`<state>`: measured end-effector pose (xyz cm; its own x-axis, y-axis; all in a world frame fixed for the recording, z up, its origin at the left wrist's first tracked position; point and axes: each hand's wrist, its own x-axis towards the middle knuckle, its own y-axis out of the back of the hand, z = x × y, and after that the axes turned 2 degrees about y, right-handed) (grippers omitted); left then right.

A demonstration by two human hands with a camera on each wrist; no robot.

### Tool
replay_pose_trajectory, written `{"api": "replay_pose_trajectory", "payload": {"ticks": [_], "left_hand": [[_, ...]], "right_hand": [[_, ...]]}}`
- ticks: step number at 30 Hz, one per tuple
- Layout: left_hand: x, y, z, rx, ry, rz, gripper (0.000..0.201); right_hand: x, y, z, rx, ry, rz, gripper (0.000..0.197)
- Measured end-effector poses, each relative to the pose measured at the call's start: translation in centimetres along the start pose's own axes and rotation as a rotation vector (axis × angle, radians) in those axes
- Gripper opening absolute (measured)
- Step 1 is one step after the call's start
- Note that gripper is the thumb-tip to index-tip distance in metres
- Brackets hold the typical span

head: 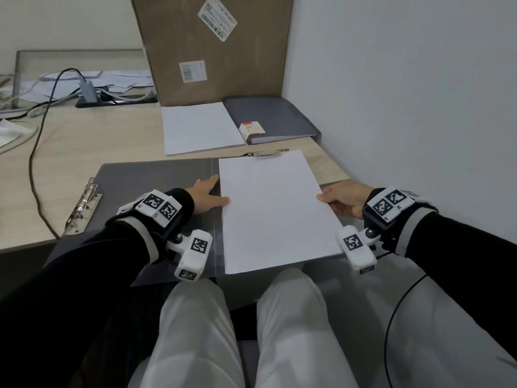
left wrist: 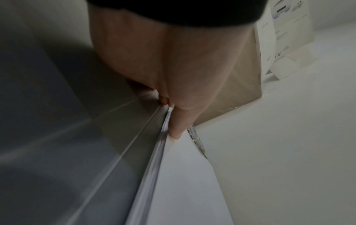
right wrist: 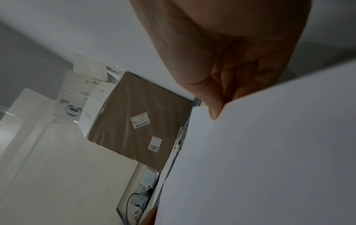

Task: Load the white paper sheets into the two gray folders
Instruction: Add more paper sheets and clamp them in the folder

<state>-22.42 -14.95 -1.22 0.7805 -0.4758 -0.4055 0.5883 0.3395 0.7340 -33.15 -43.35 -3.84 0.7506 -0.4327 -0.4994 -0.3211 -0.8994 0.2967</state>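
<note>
White paper sheets (head: 274, 211) lie as a stack on the right half of an open gray folder (head: 156, 186), held at both long edges. The left hand (head: 208, 196) rests flat on the folder beside the spine, fingers extended, thumb on top of the stack's left edge; the left wrist view shows one straight finger (left wrist: 178, 126) lying along that edge, so this grip is loose and spread, not clamped. The right hand (head: 345, 201) takes the opposite edge, thumb on the top sheet and fingers curled beneath; in the right wrist view the thumb (right wrist: 213, 106) presses the paper from above with the other fingers behind it, a pinching grip on the stack. Just beyond the far end of the held stack, a metal clip (head: 265, 154) shows at the folder's top edge, and a second clip mechanism (head: 84, 205) sits at the outer edge of the left cover, away from the left grip. Farther from both hands, a second stack of paper (head: 200, 127) lies on the table (head: 84, 141), touching a closed gray folder (head: 279, 119) with a small white and red label. Behind these stands a brown cardboard box (head: 212, 46). Well to the left of the left grip, a black cable (head: 36, 152) runs across the table.
</note>
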Motion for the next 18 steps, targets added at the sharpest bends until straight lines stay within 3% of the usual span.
{"api": "replay_pose_trajectory", "payload": {"ticks": [14,18], "left_hand": [[0.5,-0.14,-0.52,-0.004,0.01,-0.004,0.081],[0.73,-0.48,-0.02,0.159,-0.019,0.051,0.062]], "right_hand": [[-0.09,-0.51,-0.77,-0.234,-0.005,0.063,0.022],[0.01,-0.32,-0.95,-0.287,-0.035,0.053,0.017]]}}
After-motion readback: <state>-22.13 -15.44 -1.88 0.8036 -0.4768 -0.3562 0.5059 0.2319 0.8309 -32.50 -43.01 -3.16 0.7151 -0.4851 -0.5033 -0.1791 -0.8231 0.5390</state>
